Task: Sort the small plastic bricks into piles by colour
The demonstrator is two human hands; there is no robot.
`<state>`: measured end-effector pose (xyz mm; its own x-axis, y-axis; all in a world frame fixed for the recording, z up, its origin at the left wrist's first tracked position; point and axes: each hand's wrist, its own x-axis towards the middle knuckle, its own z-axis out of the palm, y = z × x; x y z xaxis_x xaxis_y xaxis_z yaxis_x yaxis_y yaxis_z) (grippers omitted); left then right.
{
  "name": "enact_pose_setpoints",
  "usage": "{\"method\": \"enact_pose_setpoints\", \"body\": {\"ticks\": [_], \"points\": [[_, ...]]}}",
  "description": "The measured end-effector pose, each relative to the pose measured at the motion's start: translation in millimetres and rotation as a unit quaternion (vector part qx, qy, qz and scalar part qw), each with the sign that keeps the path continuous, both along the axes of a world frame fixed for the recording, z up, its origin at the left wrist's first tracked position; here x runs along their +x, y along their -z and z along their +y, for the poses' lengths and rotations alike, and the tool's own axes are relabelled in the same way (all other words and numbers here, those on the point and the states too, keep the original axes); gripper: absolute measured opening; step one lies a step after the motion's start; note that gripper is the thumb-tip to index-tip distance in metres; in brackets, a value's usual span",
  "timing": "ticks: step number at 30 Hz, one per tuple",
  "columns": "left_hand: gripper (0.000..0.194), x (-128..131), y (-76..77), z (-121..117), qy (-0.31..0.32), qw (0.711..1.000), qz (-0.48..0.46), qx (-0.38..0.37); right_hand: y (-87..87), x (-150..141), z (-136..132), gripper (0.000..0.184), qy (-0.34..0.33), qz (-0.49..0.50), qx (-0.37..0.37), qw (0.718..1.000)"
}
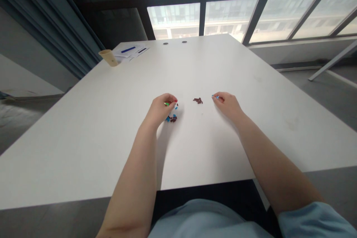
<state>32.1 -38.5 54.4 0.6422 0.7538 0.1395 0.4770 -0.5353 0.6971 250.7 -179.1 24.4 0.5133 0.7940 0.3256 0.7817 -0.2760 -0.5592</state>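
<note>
My left hand (pixel 162 107) is closed in a pinch, with a small red piece (pixel 176 100) at its fingertips. Bits of bright green (pixel 166 104) show by its fingers, partly covered by the hand. Just below, a loose heap of small blue and dark brown pieces (pixel 173 119) lies on the white table (pixel 206 145), part of it behind my wrist. Between the hands sits a little cluster of dark brown pieces (pixel 198 100). To its right, my right hand (pixel 228 104) pinches at small blue pieces (pixel 214 96); their exact shape is too small to make out.
At the table's far left edge stands a tan paper cup (pixel 109 58). Behind it lie papers (pixel 131 52) with a blue pen (pixel 128 50) on top. Two dark round discs (pixel 184 42) show near the far edge, below the windows.
</note>
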Motion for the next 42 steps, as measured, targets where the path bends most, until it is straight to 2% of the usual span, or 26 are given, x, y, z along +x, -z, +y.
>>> {"method": "enact_pose_setpoints", "body": {"ticks": [3,8,12,17,20,30,33,36,39,42], "points": [[0.018,6.2,-13.9,-22.4,0.087,0.994,-0.064,-0.029,0.3,1.2,0.2,0.026,0.007,0.006,0.001,1.0],[0.015,11.1,-26.1,-44.6,0.156,0.974,-0.129,-0.101,0.6,-1.7,1.0,0.026,-0.002,0.006,-0.004,1.0],[0.019,13.1,-19.6,-41.1,0.179,0.947,-0.182,-0.196,0.4,-2.3,0.8,0.026,-0.001,-0.001,-0.007,1.0],[0.032,17.3,-10.7,-37.4,0.172,0.907,-0.235,-0.304,0.2,-2.3,0.6,0.026,-0.003,0.002,-0.008,1.0],[0.035,19.2,-10.6,-39.0,0.168,0.896,-0.245,-0.329,-0.7,-3.1,0.3,0.026,-0.005,0.005,-0.007,1.0],[0.024,20.8,-4.3,-35.7,0.209,0.854,-0.28,-0.386,0.1,-3.0,1.1,0.023,-0.017,0.009,0.015,1.0],[0.022,20.9,-4.2,-36.3,0.218,0.849,-0.272,-0.397,-5.6,-7.5,-1.4,0.02,-0.062,0.026,0.093,0.993],[0.024,21.3,-2.1,-36.2,0.21,0.858,-0.245,-0.4,-16.9,-17.2,-6.0,0.022,-0.169,0.085,0.175,0.966],[0.027,22.4,1.5,-35.1,0.204,0.866,-0.215,-0.404,-25.8,-28.3,-8.9,0.025,-0.271,0.119,0.164,0.941],[0.028,23.8,1.9,-35.5,0.193,0.875,-0.198,-0.398,-25.9,-35.5,-7.8,0.019,-0.286,0.111,0.148,0.94]]}}
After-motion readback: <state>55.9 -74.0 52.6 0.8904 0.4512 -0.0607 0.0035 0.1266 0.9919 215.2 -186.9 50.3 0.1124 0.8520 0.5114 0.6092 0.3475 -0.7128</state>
